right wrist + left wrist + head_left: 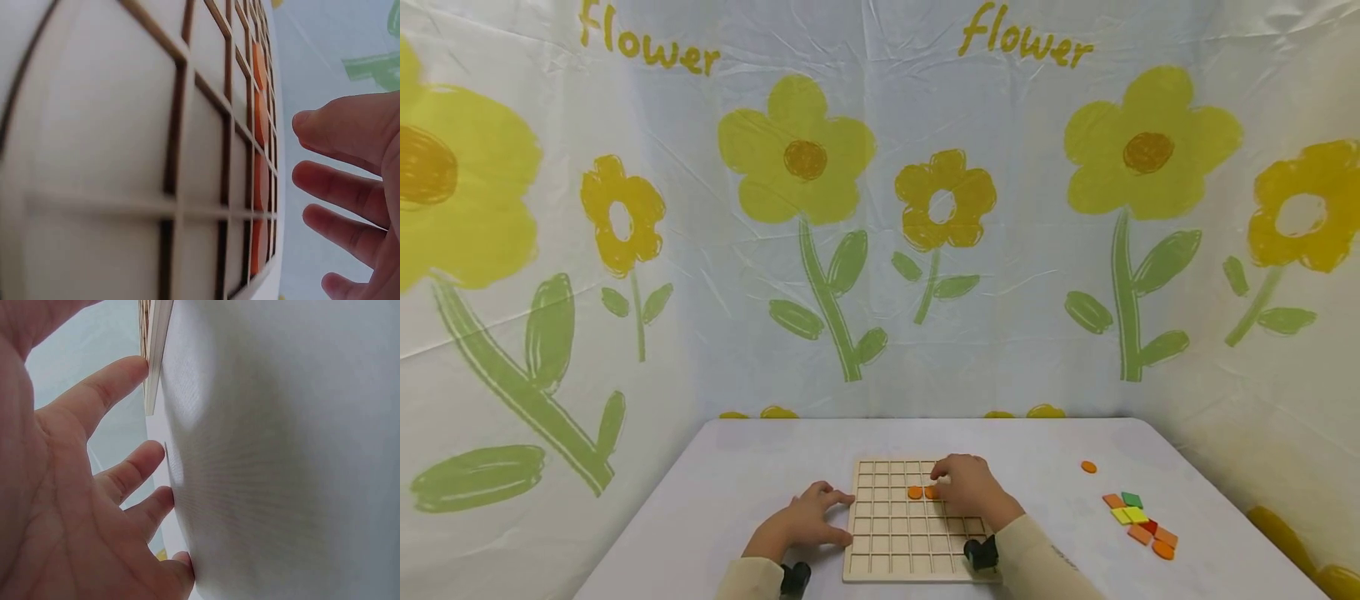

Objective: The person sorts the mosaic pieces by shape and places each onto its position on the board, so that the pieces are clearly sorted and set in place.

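Note:
A pale wooden grid board (883, 577) lies on the table. Along its left edge, my left hand (808, 521) is spread, thumb and index fingertip against the side; the left wrist view shows its other fingertips on the tabletop. Over the board's right part hovers my right hand (976, 492), fingers loosely extended and holding nothing in the right wrist view. Orange discs (260, 119) sit in a row of the grid, several in that view. Two of these orange discs (914, 492) show in the head view; the right hand covers that row's other part.
Right of the board, a loose group has orange square tiles (1139, 533), yellow tiles (1129, 515), a green tile (1132, 500), a red piece (1151, 526) and an orange disc (1163, 550). Another orange disc (1088, 467) lies farther back. A flower-printed curtain (925, 358) surrounds the table.

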